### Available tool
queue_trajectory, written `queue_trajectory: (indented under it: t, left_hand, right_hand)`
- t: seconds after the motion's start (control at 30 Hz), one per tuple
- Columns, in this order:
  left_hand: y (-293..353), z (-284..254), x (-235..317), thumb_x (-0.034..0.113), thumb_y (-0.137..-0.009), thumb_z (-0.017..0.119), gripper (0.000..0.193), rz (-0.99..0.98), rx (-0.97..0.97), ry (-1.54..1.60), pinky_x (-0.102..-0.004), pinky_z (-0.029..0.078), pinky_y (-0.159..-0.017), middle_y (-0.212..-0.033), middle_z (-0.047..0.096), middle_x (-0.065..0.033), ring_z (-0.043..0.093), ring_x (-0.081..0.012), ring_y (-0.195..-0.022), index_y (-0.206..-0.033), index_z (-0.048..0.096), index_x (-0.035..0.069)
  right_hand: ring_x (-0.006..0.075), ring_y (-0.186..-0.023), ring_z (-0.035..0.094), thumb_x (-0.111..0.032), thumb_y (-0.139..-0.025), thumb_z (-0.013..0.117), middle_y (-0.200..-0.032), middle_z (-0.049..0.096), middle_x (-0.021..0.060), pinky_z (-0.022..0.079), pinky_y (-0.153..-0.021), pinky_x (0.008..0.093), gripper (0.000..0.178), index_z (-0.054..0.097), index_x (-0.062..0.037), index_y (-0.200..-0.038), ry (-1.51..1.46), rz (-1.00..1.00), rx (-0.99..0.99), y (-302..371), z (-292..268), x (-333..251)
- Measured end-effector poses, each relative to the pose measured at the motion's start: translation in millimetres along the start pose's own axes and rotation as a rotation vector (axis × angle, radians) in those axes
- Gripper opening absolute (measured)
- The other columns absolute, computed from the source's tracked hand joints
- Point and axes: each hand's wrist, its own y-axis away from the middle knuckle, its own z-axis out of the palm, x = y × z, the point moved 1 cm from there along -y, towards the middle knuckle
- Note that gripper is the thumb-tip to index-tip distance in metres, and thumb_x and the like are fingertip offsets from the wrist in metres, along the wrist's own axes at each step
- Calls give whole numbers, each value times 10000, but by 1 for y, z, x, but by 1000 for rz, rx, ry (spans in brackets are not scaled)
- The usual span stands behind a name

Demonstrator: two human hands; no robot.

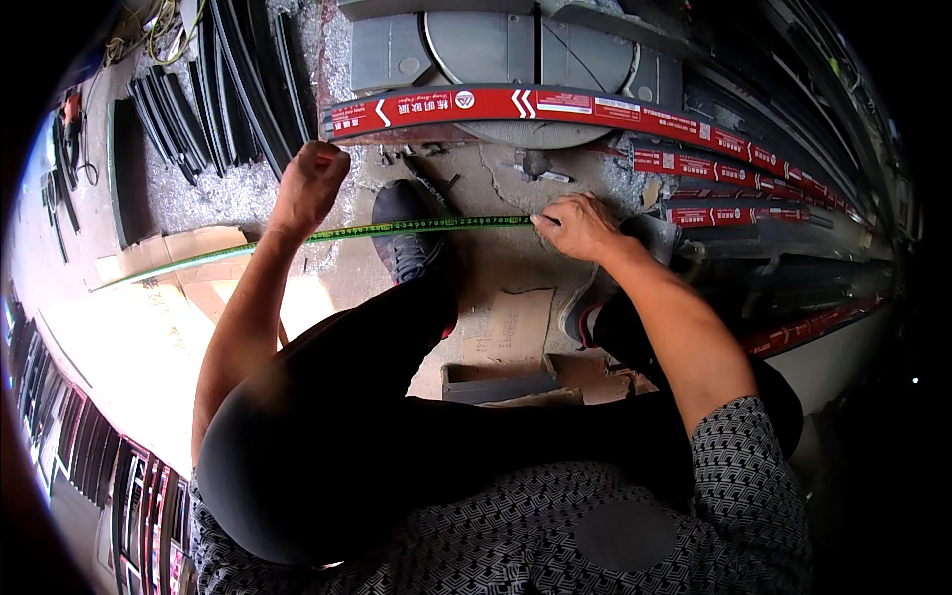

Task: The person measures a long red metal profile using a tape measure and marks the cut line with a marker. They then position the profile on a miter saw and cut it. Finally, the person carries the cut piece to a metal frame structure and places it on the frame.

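Note:
A green tape measure blade (451, 224) stretches across in front of me, over my shoe and past my left forearm to the far left. My right hand (580, 228) is closed on the tape's right end, thumb and fingers pinching it. My left hand (312, 188) is closed, held up just below the left end of a long profile with a red printed label (416, 109). Whether it touches the profile or holds anything, I cannot tell. That profile lies across a grey machine with a round turntable (486, 50).
More red-labelled profiles (714, 164) lie stacked to the right. Dark cut strips (238, 89) rest on bubble wrap at the far left. Cardboard (508, 322) lies between my feet, with short dark profile pieces (501, 385) near it. A shoe (407, 233) stands under the tape.

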Motion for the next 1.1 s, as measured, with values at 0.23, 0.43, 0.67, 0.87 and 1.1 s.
queue_trajectory:
  t: [0.23,0.43,0.67,0.87,1.1]
  left_hand:
    - [-3,17,11,358,-969,729,708,-105,-1,477,-363,527,-918,-1176,664,-180,648,-214,-1060,-1450,412,-52]
    - [-9,19,14,348,-964,741,616,-106,-38,682,-364,516,-923,-1185,677,-157,653,-199,-1044,-1388,480,-16]
    - [-11,24,14,338,-949,759,553,-90,-43,836,-370,511,-952,-1176,685,-121,646,-191,-1071,-1339,531,19]
    - [-12,30,15,312,-967,734,505,-97,-34,893,-357,522,-938,-1170,681,-93,655,-179,-1058,-1332,525,33]
    - [-15,36,21,283,-982,717,433,-135,-29,976,-351,535,-909,-1161,684,-80,670,-176,-1040,-1292,533,43]
  right_hand:
    - [375,-1013,649,-371,-995,585,-981,711,174,459,-952,509,358,740,-55,-930,111,-87,177,-10,22,8]
    - [346,-1041,642,-369,-996,588,-1001,704,149,455,-953,479,341,740,-66,-967,193,-109,185,-16,16,-3]
    - [333,-1023,628,-292,-969,631,-1006,683,130,474,-898,464,249,723,-63,-999,228,-159,292,-1,-5,-28]
    - [363,-1022,587,-144,-890,720,-1116,604,151,478,-916,473,310,675,-52,-1183,302,-290,713,2,-64,-60]
    - [352,-1207,542,-269,-856,782,-1308,564,143,428,-1036,479,611,568,-72,-1392,417,-194,639,-40,-104,-42]
